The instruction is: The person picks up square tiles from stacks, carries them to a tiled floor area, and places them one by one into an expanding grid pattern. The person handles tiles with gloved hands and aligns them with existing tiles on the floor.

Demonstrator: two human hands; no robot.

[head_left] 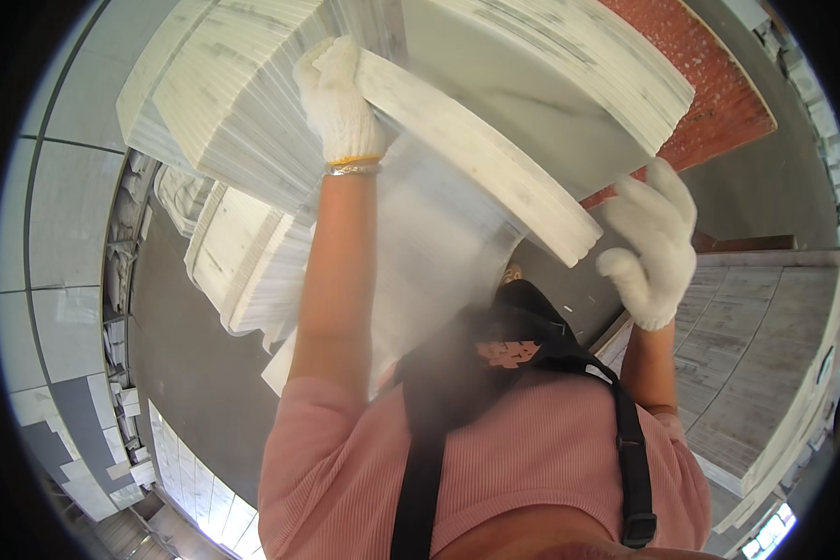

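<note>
My left hand [341, 107], in a white knit glove, is closed around the far left end of a short stack of thin white marble tiles [481, 159]. The stack slants down toward the near right, and its layered edges face up. My right hand [653, 247], gloved the same way, has its fingers curved and apart with nothing between them. It is just beyond the near right end of the stack, apart from it. Beneath the stack lies a smooth pale slab face [439, 219]. The tips of my left fingers are partly hidden.
Stacked grey-white marble pieces [219, 103] stand at the far left, with another stack [569, 47] at the far right. Behind that is a red speckled board [719, 103]. A lower marble stack [238, 257] stands left of my arm; grey-white panels [747, 345] lie at right.
</note>
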